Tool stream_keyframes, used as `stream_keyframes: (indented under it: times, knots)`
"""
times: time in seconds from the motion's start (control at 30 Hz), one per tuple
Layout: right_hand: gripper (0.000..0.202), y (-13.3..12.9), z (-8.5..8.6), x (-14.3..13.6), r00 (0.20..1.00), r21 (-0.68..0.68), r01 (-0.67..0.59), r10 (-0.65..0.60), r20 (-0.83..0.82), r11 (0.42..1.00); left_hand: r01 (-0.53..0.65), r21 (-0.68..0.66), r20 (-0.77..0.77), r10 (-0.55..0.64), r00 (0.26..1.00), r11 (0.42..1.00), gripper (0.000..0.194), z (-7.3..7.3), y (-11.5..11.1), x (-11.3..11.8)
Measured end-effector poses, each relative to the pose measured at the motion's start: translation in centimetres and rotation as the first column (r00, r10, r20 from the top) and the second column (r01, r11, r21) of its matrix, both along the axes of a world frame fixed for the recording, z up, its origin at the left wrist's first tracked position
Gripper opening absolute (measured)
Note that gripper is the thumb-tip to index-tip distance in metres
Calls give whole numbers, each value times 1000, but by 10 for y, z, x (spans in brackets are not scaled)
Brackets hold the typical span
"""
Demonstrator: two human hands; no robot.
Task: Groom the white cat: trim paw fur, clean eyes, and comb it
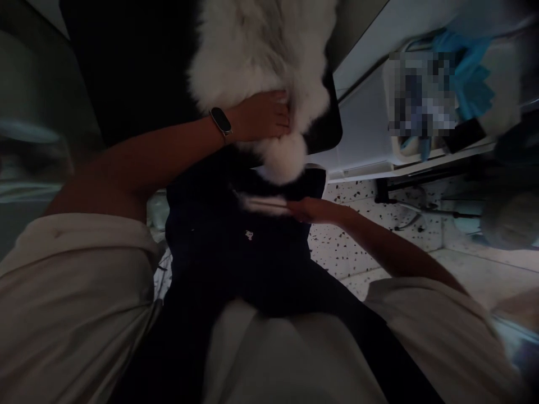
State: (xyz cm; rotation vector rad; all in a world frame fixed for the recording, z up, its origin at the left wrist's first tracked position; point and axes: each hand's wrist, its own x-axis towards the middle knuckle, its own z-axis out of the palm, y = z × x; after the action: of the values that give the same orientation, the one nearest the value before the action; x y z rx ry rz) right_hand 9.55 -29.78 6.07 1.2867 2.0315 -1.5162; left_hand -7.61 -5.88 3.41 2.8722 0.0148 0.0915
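A fluffy white and grey furry animal (256, 56) lies on a black tabletop (138, 67) at the top of the view. Across its fur rests my left hand (267, 115), palm down, fingers bent and close together, just above a round white tuft (284, 160). A dark band is on that wrist. Lower down, over the dark apron on my lap, my right hand (309, 209) is closed round the end of a thin comb-like tool (265, 205). White fluff clings along the tool, whose outline is blurred. The tool and the animal are apart.
At the right, a white cart (362, 146) carries a pixelated area, crumpled blue material (474, 78) and a dark flat object (465, 136). Below it are a metal stand base and speckled floor (337, 235). A small white bit lies on the apron (248, 269).
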Motion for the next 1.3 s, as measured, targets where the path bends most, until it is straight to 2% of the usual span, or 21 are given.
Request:
stream_keyframes:
  times: [0.07,0.1,0.17,0.23,0.27,0.33,0.4,0.53,0.63,0.7,0.73,0.8,0.87,0.9,0.93,1.0,1.07,1.13,1.17,1.23,1.3]
  knots:
    - [24,-12,0,10,957,-8,262,-261,-129,965,54,149,-38,-49,998,987,43,-1,0,0]
    - [29,-16,2,15,894,-22,406,-402,-197,914,85,214,-55,-75,996,973,46,-1,-2,0]
    - [37,-20,7,22,720,-90,631,-626,-300,770,141,309,-107,-113,988,941,51,-1,-9,0]
    - [41,-21,13,25,545,-171,765,-765,-343,621,183,376,-183,-121,976,908,57,2,-18,0]
    - [44,-20,16,24,477,-210,797,-802,-359,567,203,395,-223,-121,967,896,58,4,-24,0]
    - [49,-19,19,21,379,-284,812,-830,-409,510,207,403,-277,-96,956,891,46,9,-35,0]
    - [50,-18,20,18,305,-356,790,-823,-479,499,170,387,-293,-54,955,906,25,12,-47,-1]
    - [43,-15,20,16,219,-398,765,-787,-577,505,104,375,-294,12,956,921,36,10,-72,-6]
    - [44,-8,22,18,268,-333,772,-752,-602,541,49,351,-318,70,946,935,34,4,-90,-8]
    - [46,3,27,19,382,-226,761,-701,-602,609,1,289,-326,98,940,957,34,-1,-101,-8]
    - [46,11,30,19,464,-130,751,-657,-595,647,-14,251,-328,99,940,968,35,-3,-107,-9]
    - [43,31,36,16,660,164,702,-548,-514,693,-21,182,-335,82,939,983,36,-8,-118,-11]
    - [39,54,40,11,839,488,543,-461,-289,683,-9,139,-346,57,937,990,33,-12,-131,-16]
    - [37,66,39,8,889,606,423,-437,-135,674,-3,127,-349,47,936,992,31,-13,-139,-19]
    - [37,76,37,5,908,682,290,-417,24,671,17,103,-349,21,937,995,27,-13,-148,-23]
    - [41,92,30,0,885,715,38,-356,301,698,103,16,-330,-92,939,995,21,-9,-166,-31]
    - [45,99,19,-3,841,654,-144,-257,477,743,193,-104,-300,-216,929,976,18,0,-183,-39]
    - [46,97,9,-3,818,578,-241,-157,553,779,190,-210,-293,-247,923,959,18,10,-190,-46]
    - [46,93,5,-3,815,551,-260,-125,565,793,129,-244,-318,-205,926,961,19,15,-190,-50]
    - [48,83,-1,-1,821,522,-264,-95,563,811,-80,-285,-402,-43,914,955,22,20,-181,-59]
    - [48,74,-6,2,833,514,-248,-91,546,821,-311,-287,-480,145,865,906,28,18,-166,-72]
